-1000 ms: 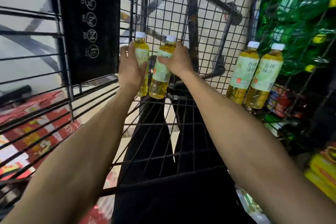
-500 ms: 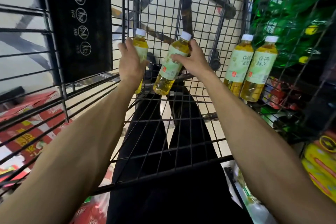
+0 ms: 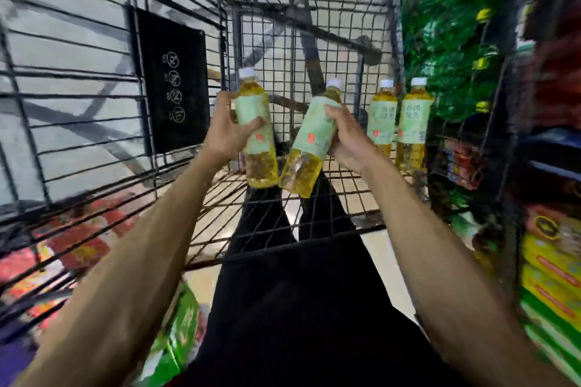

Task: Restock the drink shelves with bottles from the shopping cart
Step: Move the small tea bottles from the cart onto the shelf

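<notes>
Room: hemmed by cart mesh [image 3: 234, 41] left, ahead, right.
Left hand [image 3: 224, 135]: upright bottle [image 3: 251, 107] gripped.
Right hand [image 3: 349, 138]: tilted bottle [image 3: 314, 132] gripped; bases adjacent.

The black placard [image 3: 173, 82] on the wire wall of the cart [image 3: 317, 6] carries four white circle signs in a column, the upper ones crossed by a slash. A tiny sideways word beside each is too smeared to read. The upright bottle [image 3: 256, 132] in the left hand [image 3: 223, 135] and the tilted bottle [image 3: 314, 135] in the right hand [image 3: 349, 141] each show a pale green label with a small red square mark, the writing blurred. The near standing bottle [image 3: 382, 116] and the far standing bottle [image 3: 413, 119] bear green Chinese characters on similar labels, too blurred to make out. The yellow pack [image 3: 547, 261] at the right edge has a round black emblem and red bands, unreadable
</notes>
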